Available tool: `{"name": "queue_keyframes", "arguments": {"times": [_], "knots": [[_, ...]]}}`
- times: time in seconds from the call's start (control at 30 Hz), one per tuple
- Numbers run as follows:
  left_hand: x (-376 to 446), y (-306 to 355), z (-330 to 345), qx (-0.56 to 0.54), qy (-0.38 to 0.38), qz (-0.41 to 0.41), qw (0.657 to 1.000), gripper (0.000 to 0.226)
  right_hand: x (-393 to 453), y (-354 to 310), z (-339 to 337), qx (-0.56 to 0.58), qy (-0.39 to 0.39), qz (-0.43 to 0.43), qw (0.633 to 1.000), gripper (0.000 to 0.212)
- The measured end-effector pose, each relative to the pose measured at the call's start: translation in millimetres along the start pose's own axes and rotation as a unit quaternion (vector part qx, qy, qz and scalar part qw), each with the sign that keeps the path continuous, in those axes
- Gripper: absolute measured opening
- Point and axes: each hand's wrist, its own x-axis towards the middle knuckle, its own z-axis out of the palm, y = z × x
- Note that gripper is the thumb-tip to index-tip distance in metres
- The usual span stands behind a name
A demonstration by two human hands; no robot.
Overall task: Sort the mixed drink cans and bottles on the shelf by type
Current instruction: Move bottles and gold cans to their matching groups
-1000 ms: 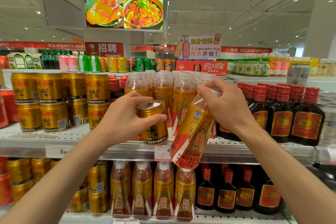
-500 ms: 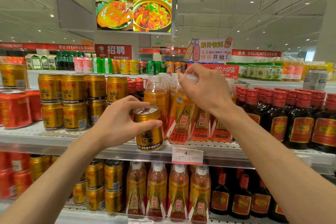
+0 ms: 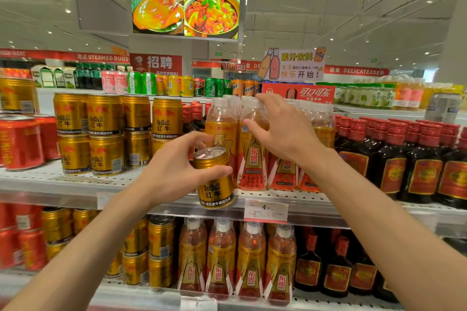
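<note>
The left hand (image 3: pixel 171 171) grips a ribbed gold metal can (image 3: pixel 214 179) before the shelf (image 3: pixel 75 184) front edge. The right hand (image 3: pixel 283 134) pinches a clear plastic bottle (image 3: pixel 252 156) of orange drink, standing upright.

There is just one camera, worn on the person's head. It looks straight ahead at the shelf (image 3: pixel 75 184) from close up, about level with its upper row. It sees both arms reaching forward and the ceiling above.
</note>
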Motion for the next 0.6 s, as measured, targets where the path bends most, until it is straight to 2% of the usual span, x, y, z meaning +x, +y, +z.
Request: {"name": "queue_keyframes", "arguments": {"times": [0.13, 0.2, 0.3, 0.43, 0.6], "knots": [[0, -1, 1, -0.028, 0.013, -0.016, 0.999, 0.108, -15, 5, 6, 0.037, 0.006, -0.009, 0.999, 0.085], [2, -1, 2, -0.039, 0.011, -0.027, 0.999, 0.104, -20, 5, 11, 0.043, 0.01, -0.008, 0.999, 0.089], [5, -1, 3, -0.046, 0.004, -0.025, 0.999, 0.097, -19, 6, 15, 0.051, 0.023, 0.005, 0.998, 0.09], [6, 3, 4, -0.052, -0.01, -0.025, 0.998, 0.114, -17, 7, 17, 0.052, 0.027, 0.014, 0.998, 0.09], [7, 3, 7, -0.045, -0.004, -0.029, 0.999, 0.114, -18, 7, 17, 0.039, 0.03, 0.017, 0.999, 0.088]]}}
